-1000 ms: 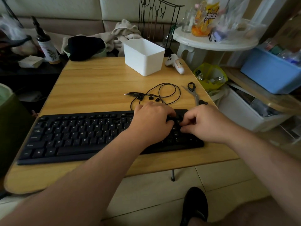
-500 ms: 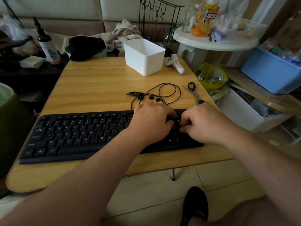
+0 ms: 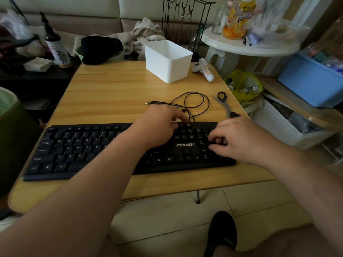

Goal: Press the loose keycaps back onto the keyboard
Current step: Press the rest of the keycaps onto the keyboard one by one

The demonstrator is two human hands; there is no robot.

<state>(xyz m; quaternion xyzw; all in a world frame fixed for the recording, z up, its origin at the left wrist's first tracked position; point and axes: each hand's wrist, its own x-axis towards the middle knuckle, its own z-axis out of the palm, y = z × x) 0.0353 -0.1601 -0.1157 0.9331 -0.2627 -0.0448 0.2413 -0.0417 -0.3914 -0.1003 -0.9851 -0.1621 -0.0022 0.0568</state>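
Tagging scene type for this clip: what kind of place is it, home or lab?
Most likely a home living room, not a lab. A cushioned sofa sits behind the low folding table, crumpled clothes lie on it, and a white side table holds snacks and jars.

Both arms are bare and reach forward from the bottom corners. The left arm comes in from the lower left and crosses toward the middle. The left hand (image 3: 159,123) is palm down, with its fingers bent and pointing away from the body. The fingertips are tucked under a bit, so it is hard to say if they pinch anything. The right arm comes in from the lower right. The right hand (image 3: 239,140) is palm down too, with its fingers (image 3: 216,140) curled in toward the left.
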